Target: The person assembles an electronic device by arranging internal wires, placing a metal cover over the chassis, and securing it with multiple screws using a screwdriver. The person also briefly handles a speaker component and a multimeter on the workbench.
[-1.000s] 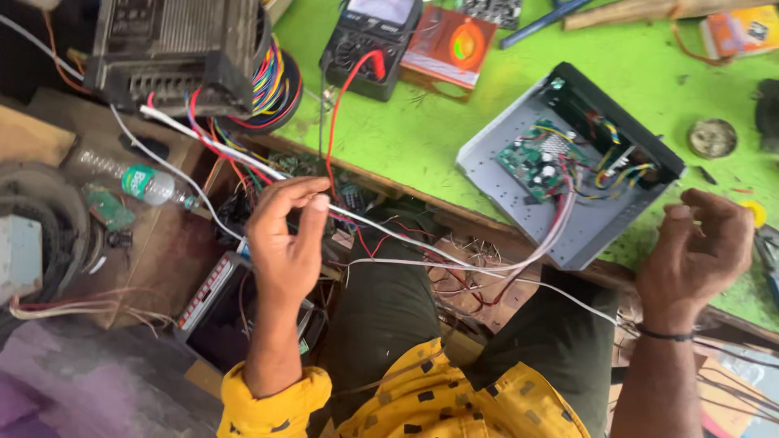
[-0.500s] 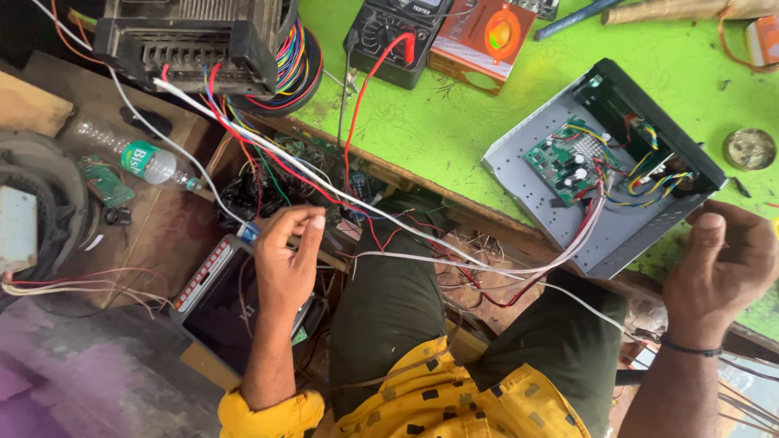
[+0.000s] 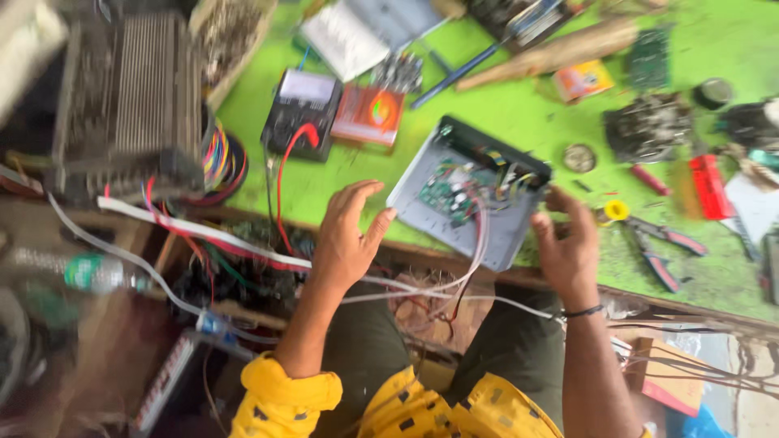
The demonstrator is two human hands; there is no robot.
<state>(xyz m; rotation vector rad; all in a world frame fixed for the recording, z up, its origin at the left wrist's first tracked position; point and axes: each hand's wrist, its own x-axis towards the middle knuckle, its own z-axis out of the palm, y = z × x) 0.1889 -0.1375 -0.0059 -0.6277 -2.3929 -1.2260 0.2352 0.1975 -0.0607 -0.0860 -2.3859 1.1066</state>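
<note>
Nearest the camera: yellow patterned sleeve (image 3: pixel 284 397) on the person's left arm, dark green trousers (image 3: pixel 365 349) beneath. Left hand (image 3: pixel 345 239): raised at the near edge of the green surface (image 3: pixel 519 113), grip wide, fingers spread, holding nothing; fingertips just beside the near-left corner of the grey metal chassis (image 3: pixel 495 231). Right hand (image 3: pixel 568 247): grip wide, fingers curled loosely and holding nothing, at the chassis's right edge, black band on the wrist. White cable (image 3: pixel 203 231): runs from the left across the lap under the left hand, with thin white and red wires looping up into the chassis. Grey metal chassis: open tray lying tilted on the surface between the 2 hands, overhanging the near edge; green circuit board (image 3: pixel 445 193) inside with coloured leads. Right of it: red-handled pliers (image 3: pixel 653 243) and a yellow ring. Further back: black multimeter (image 3: pixel 302 113) with a red lead, orange box (image 3: pixel 369 113) just beside it. Far left: ribbed grey amplifier (image 3: pixel 130 105) with a bundle of coloured wires. Lower left: plastic bottle (image 3: pixel 89 272), blurred.
</note>
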